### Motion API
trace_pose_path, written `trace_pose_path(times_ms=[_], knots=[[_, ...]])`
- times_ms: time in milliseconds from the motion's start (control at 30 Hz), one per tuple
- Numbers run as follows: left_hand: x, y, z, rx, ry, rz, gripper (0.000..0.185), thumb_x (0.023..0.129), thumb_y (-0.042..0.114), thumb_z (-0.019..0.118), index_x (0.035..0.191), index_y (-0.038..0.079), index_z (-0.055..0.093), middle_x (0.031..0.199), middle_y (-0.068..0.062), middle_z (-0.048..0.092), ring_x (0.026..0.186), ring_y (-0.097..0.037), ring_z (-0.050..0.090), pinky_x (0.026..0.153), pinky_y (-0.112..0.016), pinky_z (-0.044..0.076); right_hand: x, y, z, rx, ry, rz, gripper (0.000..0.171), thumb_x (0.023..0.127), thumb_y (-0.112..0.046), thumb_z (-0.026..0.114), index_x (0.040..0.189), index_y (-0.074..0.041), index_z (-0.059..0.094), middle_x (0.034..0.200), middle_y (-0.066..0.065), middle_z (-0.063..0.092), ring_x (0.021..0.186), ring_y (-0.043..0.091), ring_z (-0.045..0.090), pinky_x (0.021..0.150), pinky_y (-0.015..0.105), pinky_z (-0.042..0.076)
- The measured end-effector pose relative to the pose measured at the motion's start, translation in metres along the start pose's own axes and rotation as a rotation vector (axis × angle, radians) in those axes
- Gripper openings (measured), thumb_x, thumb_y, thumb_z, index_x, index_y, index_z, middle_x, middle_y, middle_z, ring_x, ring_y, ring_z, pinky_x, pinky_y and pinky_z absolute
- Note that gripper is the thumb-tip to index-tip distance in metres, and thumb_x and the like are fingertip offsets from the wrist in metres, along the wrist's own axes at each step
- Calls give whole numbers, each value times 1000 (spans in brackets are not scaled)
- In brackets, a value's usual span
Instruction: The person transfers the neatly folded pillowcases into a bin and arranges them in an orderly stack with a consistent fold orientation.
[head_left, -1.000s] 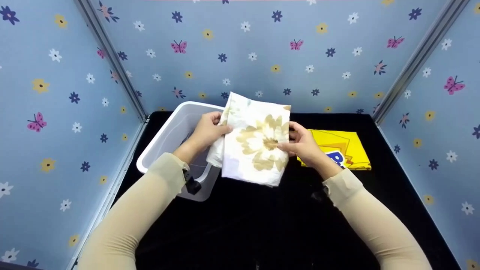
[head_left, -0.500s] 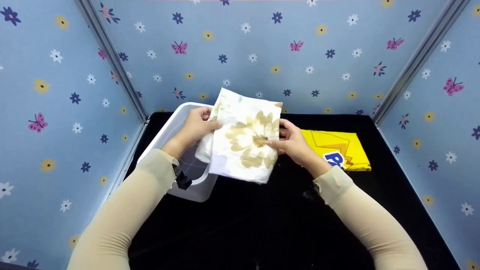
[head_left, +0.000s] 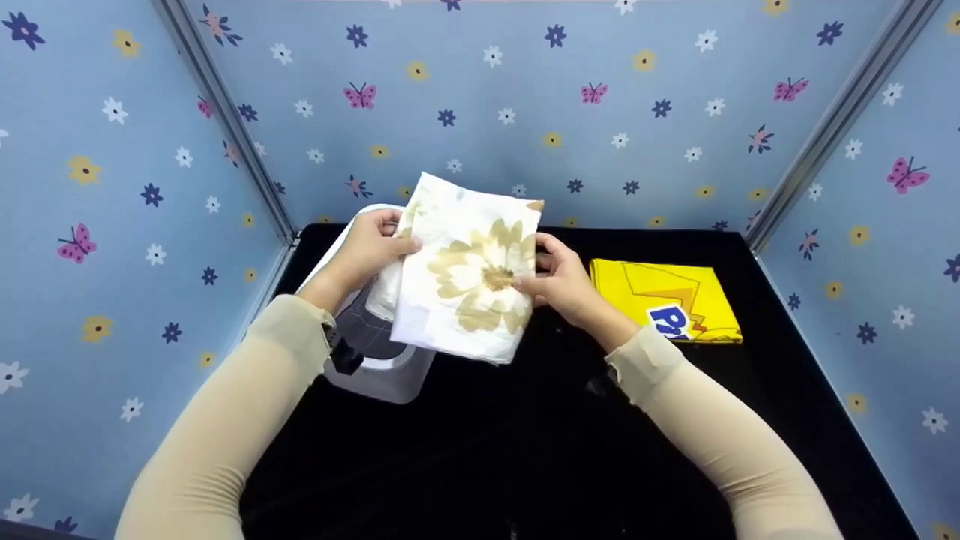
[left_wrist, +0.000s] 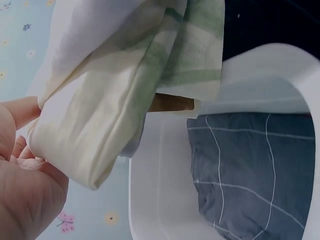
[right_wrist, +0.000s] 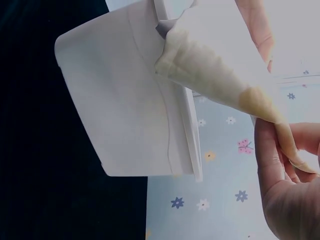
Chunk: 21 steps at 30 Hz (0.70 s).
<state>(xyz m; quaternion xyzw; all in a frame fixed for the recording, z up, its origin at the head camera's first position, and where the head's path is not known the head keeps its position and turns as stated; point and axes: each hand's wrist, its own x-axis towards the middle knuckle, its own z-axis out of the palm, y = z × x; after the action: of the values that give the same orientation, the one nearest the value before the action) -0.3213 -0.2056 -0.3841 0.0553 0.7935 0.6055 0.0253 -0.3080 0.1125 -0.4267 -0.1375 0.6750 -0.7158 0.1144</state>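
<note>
Left hand (head_left: pixel 360 253): pinching the left side of a white cloth (head_left: pixel 461 300), thumb in front. Right hand (head_left: pixel 564 283): pinching its right side, thumb on the tan flower print. Cloth: folded, held up between both hands above the desk (head_left: pixel 525 450), partly in front of the bin (head_left: pixel 379 384). Bin: white, by the desk's far left corner; inside, grey cloth (left_wrist: pixel 250 160), white lines. Yellow cloth (head_left: pixel 637 289): folded, blue lettering, lying towards the desk's far right corner.
</note>
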Motion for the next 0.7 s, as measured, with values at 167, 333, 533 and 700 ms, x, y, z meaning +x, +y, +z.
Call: trace_pose_path(times_ms=[167,333,533,700], knots=[[-5,2,-10,37,7,-4,36,97,-2,72,130,-12,63,91,1,76,78,-7,73,73,-22,63,3,-2,9,-11,-10,11,73,91,15,72,157,-5,46,129,25,69,93,25,77,62,37,66],[-8,2,-19,49,11,-16,35,97,-1,72,130,-9,63,91,2,75,79,-9,73,73,-24,64,5,0,17,-23,-35,4,72,92,13,72,157,-6,47,130,27,68,95,27,77,61,38,66],[-13,0,-30,59,26,-43,31,97,-2,73,125,-7,63,90,4,75,78,-8,74,73,-24,64,8,2,29,-24,-57,6,73,93,12,73,159,-7,46,130,26,69,94,26,78,61,37,66],[-14,-2,-42,88,20,-29,29,96,0,75,122,-7,63,83,8,74,74,-7,72,69,-23,64,11,2,38,-18,-80,-2,72,94,11,73,158,-6,45,130,27,69,95,26,77,60,36,65]])
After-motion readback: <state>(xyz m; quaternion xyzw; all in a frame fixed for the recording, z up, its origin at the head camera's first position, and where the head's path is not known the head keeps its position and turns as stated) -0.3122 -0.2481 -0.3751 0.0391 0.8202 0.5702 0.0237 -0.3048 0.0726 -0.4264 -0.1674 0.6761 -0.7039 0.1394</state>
